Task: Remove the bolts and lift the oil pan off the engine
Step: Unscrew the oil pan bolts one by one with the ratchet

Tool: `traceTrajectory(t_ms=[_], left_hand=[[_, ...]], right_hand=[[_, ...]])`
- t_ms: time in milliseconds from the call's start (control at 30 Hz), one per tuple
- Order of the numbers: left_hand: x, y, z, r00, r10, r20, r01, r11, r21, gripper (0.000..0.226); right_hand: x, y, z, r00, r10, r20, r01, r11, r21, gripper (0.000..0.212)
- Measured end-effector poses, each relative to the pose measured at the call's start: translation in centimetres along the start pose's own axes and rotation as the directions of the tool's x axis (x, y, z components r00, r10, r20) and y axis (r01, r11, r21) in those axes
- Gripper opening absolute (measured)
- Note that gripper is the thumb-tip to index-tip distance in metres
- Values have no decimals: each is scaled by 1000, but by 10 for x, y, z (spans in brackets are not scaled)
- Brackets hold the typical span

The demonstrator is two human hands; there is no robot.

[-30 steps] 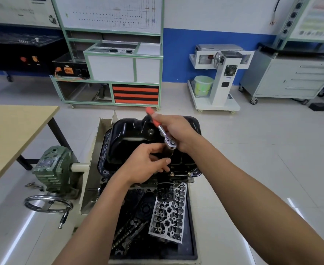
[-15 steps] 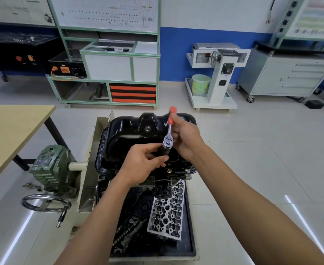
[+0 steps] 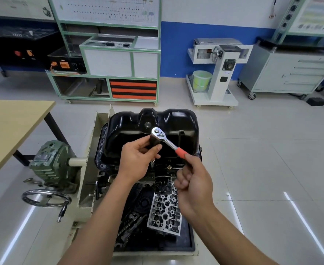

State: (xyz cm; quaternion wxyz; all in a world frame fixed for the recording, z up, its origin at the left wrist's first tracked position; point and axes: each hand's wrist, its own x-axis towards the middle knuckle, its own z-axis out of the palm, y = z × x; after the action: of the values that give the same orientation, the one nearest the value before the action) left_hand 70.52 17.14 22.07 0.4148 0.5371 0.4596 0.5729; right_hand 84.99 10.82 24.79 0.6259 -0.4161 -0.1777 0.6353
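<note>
Black metal oil pan on the engine: unbolting step, I think.
Left hand pinches the dark socket, right hand grips the red-handled silver ratchet; next, seat it on a rim bolt.

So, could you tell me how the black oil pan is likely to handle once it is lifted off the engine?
The oil pan looks like pressed sheet metal with formed ribs, so it is probably rigid and fairly light for its bulk. Its glossy surface may be slippery, perhaps oily. Its wide, deep shape probably calls for both hands.
</note>
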Motion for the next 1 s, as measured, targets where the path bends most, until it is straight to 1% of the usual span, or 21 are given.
traceTrajectory(t_ms=[67,167,267,333,400,467,533,567,633,667,733,767,833,900,967,1000], left_hand=[[0,-1,-1,1000,2,-5,-2,1000,6,32],[-1,-1,-5,1000,-22,10,22,1000,11,29],[1,1,-10,993,-56,108,49,997,66,24],[2,2,-11,985,-72,157,57,993,101,20],[3,4,-11,978,-88,189,64,990,129,17],[3,5,-9,968,-109,224,76,986,151,16],[2,5,-8,962,-123,245,84,983,165,15],[2,6,-7,959,-133,251,92,981,169,14],[1,6,-6,951,-157,266,113,978,176,12],[2,7,-5,946,-168,276,121,976,181,11],[1,6,-3,940,-189,283,137,971,193,10],[1,6,-2,941,-194,279,143,970,194,9],[-1,6,-1,947,-183,263,136,973,188,7],[-2,3,0,956,-165,243,123,976,179,5],[-3,0,1,965,-149,217,112,978,175,6],[-3,-1,2,969,-142,200,109,980,169,7]], right_hand=[[-2,0,0,1000,11,5,-11,1000,-3,22],[6,-10,2,1000,-16,0,16,999,-31,18],[30,-24,9,998,-6,-57,6,1000,-4,22],[48,-33,20,996,6,-86,-7,1000,-17,23],[65,-38,38,997,18,-76,-26,994,-106,25],[79,-43,59,998,57,-30,-63,966,-253,25],[88,-48,79,991,120,57,-83,895,-438,24],[91,-50,86,984,146,106,-67,840,-538,24],[94,-51,96,959,189,211,19,701,-713,24],[93,-51,100,939,214,270,81,626,-775,25],[89,-50,106,891,265,369,203,495,-845,26],[88,-48,108,872,278,404,248,462,-852,24],[85,-44,109,861,251,443,287,478,-830,20],[86,-42,104,887,171,430,281,540,-793,20],[88,-42,96,926,98,364,221,640,-736,24],[89,-43,91,947,82,311,166,705,-690,28]])
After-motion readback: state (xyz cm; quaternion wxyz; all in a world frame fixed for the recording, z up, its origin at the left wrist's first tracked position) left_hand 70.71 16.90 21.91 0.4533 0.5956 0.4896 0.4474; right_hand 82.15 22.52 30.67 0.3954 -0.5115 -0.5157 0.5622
